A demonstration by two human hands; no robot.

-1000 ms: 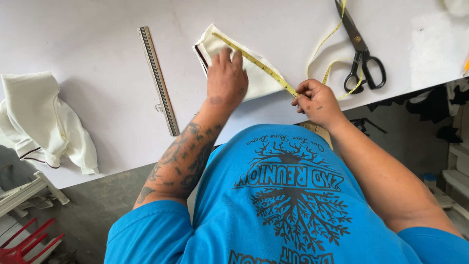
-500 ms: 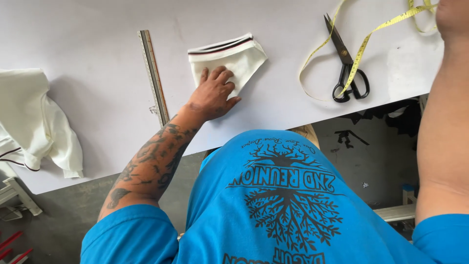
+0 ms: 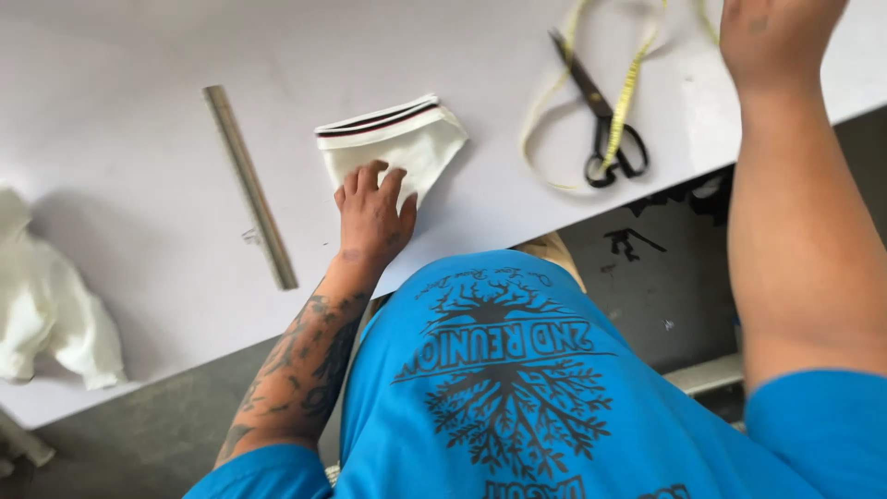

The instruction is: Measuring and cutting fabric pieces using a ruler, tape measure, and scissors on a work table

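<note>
My left hand lies flat on the near corner of a folded white fabric piece with dark stripes along its far edge, pressing it to the white table. My right hand is raised at the top right, over the table's far side, its fingers cut off by the frame edge. A yellow tape measure lies in loops under and beside black scissors, left of my right arm.
A long metal ruler lies left of the fabric piece. A bundle of white cloth sits at the table's left edge. The table's near edge runs diagonally; below it are a dark floor and my blue shirt.
My right hand let the tape measure off the fabric piece and swung up to the right. The tape now lies by the scissors. My left hand stayed on the fabric.
</note>
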